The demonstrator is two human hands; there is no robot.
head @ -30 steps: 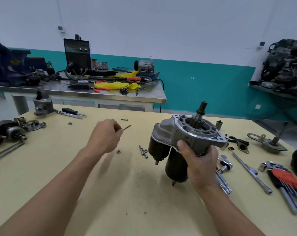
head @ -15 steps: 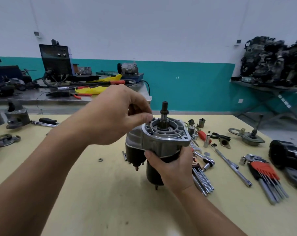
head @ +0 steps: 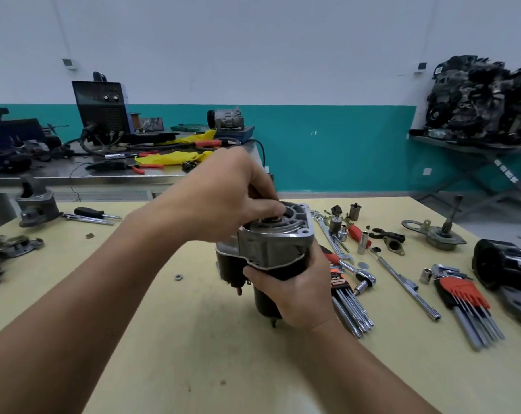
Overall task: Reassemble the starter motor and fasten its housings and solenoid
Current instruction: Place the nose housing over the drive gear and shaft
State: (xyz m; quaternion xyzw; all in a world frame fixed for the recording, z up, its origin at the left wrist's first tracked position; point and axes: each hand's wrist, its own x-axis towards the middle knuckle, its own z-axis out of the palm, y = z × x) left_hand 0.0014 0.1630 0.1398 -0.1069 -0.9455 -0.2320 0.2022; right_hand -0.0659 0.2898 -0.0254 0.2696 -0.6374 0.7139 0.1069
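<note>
Aluminium end up, the starter motor (head: 271, 249) is gripped upright over the surface (head: 193, 339) from six o'clock by the right hand (head: 301, 297), with the fingers (head: 268, 209) of the left hand (head: 220, 201) curled over its top, perhaps pinching something unseen.

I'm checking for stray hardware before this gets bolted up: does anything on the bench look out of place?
One small nut lies alone on the table, left of the starter motor the right hand grips, apart from the hex keys. It may be left-over hardware. The left hand hides the housing top.
</note>
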